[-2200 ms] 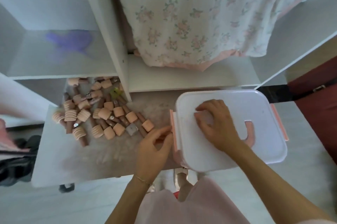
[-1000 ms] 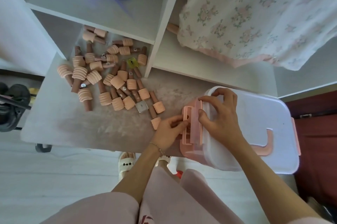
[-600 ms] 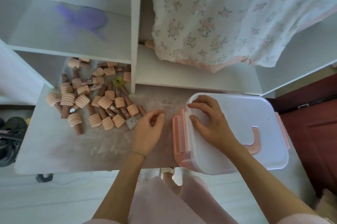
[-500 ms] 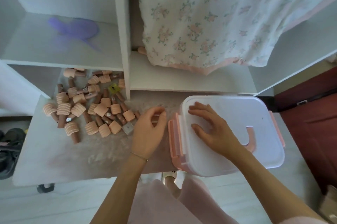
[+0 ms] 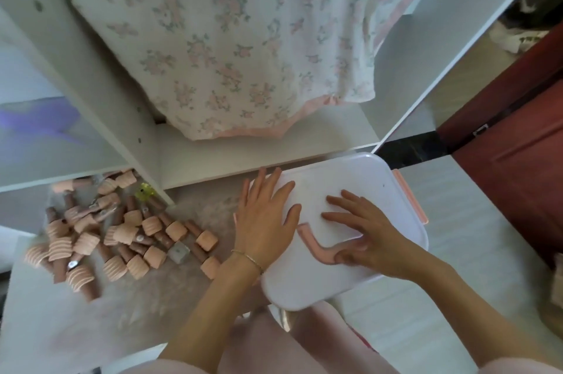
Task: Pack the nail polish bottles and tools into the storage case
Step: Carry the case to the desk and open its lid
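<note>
The storage case (image 5: 377,190) is a white box with its lid down, a pink handle (image 5: 318,247) and a pink latch (image 5: 409,200) on its right side. It sits at the right end of the low table. My left hand (image 5: 265,215) lies flat with straight fingers over the lid's left edge. My right hand (image 5: 362,232) rests on the lid with fingers spread, its thumb on the handle. Several nail polish bottles (image 5: 122,233) with ribbed peach caps and brown bodies lie in a heap on the left, along with a grey block (image 5: 179,252) and a yellow clip (image 5: 145,190).
A white shelf unit (image 5: 100,93) stands behind the table, its upright reaching down beside the bottles. A floral cloth (image 5: 237,38) hangs over the middle shelf. A dark red door (image 5: 515,166) is at the right. My knees in pink show below.
My left hand moved from the table beside the bottles onto the case lid. The case now sits turned, with the handle pointing the other way. My right hand shifted toward the handle.
</note>
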Tool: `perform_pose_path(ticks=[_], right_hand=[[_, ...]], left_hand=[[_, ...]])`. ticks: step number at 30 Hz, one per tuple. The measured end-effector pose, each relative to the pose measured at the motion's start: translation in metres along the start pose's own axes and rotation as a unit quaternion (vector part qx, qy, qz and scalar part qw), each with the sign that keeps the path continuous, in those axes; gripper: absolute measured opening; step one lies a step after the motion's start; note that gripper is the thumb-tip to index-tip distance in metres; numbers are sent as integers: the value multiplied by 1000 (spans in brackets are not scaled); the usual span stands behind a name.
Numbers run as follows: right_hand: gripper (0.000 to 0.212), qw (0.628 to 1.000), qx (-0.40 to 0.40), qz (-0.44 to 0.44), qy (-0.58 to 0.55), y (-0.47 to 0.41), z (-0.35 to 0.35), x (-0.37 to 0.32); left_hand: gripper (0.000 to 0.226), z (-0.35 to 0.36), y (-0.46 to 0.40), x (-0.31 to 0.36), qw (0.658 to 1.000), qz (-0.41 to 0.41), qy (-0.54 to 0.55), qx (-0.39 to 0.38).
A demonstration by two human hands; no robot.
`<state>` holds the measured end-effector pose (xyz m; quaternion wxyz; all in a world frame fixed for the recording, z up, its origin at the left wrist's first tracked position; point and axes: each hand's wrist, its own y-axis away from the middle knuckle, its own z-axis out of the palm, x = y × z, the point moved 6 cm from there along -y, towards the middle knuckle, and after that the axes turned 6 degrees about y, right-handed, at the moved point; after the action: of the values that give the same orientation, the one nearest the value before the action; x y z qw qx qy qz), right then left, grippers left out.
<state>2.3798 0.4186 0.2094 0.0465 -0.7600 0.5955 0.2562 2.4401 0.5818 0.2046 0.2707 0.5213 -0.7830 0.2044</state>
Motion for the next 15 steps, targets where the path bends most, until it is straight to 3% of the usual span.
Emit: perform_pose_path(ticks=[5,11,15], right_hand=[[70,997,-37,-45,50,0,1,9],[50,966,87,-142,197,6,-9,-2],[31,968,140,-158,133,7,-24,-6]], left_hand=[[50,3,2,3,998,25,-49,10],[56,1,-3,-1,999,21,-45,-16],[40,-7,-6,-1,998,0,61,10]])
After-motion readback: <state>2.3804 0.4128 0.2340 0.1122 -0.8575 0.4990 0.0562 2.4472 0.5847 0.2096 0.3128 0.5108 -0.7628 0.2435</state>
